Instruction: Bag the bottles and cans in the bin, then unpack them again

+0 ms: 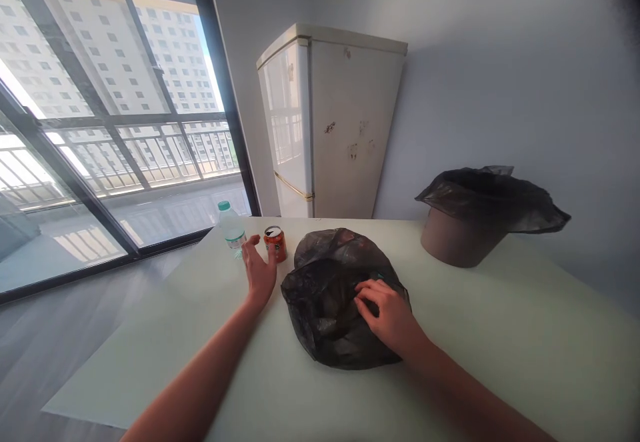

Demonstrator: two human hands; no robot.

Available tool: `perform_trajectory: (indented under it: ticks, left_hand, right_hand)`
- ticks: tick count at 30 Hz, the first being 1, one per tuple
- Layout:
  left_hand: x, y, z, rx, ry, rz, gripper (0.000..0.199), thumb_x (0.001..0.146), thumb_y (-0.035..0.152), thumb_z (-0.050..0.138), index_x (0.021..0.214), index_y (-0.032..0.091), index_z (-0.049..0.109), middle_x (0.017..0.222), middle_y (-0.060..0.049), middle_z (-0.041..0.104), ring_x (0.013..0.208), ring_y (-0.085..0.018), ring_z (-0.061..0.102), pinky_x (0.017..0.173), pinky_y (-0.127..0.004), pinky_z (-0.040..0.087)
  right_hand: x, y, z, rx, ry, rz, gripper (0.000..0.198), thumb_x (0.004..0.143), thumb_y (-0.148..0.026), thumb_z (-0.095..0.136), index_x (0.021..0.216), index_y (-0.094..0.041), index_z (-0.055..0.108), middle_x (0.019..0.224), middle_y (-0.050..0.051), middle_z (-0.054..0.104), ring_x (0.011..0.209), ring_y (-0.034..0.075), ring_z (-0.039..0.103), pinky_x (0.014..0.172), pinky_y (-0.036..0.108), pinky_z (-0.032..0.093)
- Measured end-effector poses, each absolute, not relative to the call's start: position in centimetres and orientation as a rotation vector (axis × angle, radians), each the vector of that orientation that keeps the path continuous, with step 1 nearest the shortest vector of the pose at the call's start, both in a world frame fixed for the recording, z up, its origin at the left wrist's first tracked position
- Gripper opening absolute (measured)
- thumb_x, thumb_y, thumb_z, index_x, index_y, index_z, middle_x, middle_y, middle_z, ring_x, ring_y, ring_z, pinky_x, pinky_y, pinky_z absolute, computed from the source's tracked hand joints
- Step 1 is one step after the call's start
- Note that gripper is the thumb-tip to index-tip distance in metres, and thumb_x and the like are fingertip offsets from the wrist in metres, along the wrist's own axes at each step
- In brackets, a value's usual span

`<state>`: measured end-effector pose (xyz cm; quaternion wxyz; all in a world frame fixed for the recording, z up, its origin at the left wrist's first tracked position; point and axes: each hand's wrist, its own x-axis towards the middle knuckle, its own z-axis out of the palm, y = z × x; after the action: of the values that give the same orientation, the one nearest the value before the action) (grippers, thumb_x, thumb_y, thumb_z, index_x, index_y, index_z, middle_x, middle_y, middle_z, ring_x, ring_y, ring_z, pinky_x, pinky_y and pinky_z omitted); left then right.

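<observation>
A black plastic trash bag lies bunched on the table, its contents mostly hidden by the dark film. My right hand is at the right part of the bag, thumb and fingertips drawn together on the film. A small teal spot shows just behind those fingers. To the left of the bag, my left hand is raised with thumb and fingers apart, holding nothing. Right behind it stands an orange-red drink can, upright with its top opened. Farther left is a clear plastic bottle with a green cap, partly covered by my left hand.
A brown bin lined with a black bag stands at the back right of the pale green table. Behind the table is a white refrigerator. Glass sliding doors are on the left, with a balcony beyond.
</observation>
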<state>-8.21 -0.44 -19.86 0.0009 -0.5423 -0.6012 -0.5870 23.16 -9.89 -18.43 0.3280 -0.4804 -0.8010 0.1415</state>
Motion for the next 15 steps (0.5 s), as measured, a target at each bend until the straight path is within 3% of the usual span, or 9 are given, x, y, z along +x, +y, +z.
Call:
perform_trajectory:
  ticks: [4, 8, 11, 15]
  left_hand:
    - [-7.5, -1.5, -18.7, -2.01, -1.678, -1.851, 0.02, 0.102, 0.039, 0.05, 0.106, 0.022, 0.059, 0.108, -0.009, 0.064, 0.104, -0.025, 0.062, 0.093, -0.038, 0.051]
    - [-6.8, -2.2, -18.2, -2.496, -1.543, -1.734, 0.028, 0.105, 0.042, 0.045, 0.097, 0.022, 0.062, 0.094, -0.005, 0.065, 0.084, -0.02, 0.062, 0.079, -0.032, 0.05]
    - [-6.5, -2.4, -18.1, -2.696, -1.502, -1.659, 0.033, 0.105, 0.046, 0.044, 0.102, 0.021, 0.066, 0.098, -0.007, 0.066, 0.088, -0.021, 0.062, 0.079, -0.032, 0.05]
    - [-6.3, -2.5, -18.1, -2.913, -1.389, -1.552, 0.037, 0.103, 0.05, 0.047, 0.117, 0.022, 0.067, 0.112, -0.01, 0.064, 0.108, -0.025, 0.061, 0.099, -0.038, 0.049]
  right_hand:
    - [23.4, -9.8, -18.5, -1.25, -2.067, 0.431, 0.022, 0.099, -0.024, 0.053, 0.091, -0.021, 0.073, 0.119, 0.008, 0.075, 0.113, 0.027, 0.069, 0.106, 0.052, 0.052]
    - [23.4, -9.9, -18.6, -1.201, -2.062, 0.571, 0.026, 0.1, -0.026, 0.052, 0.111, -0.022, 0.075, 0.138, 0.008, 0.068, 0.128, 0.026, 0.065, 0.113, 0.049, 0.051]
    - [23.4, -9.8, -18.9, -1.198, -2.111, 0.556, 0.031, 0.1, -0.024, 0.051, 0.121, -0.02, 0.073, 0.146, 0.009, 0.063, 0.136, 0.027, 0.059, 0.116, 0.05, 0.049]
    - [23.8, -9.2, -19.6, -1.158, -2.178, 0.48, 0.036, 0.101, -0.023, 0.049, 0.131, -0.019, 0.069, 0.151, 0.01, 0.058, 0.143, 0.028, 0.052, 0.12, 0.052, 0.045]
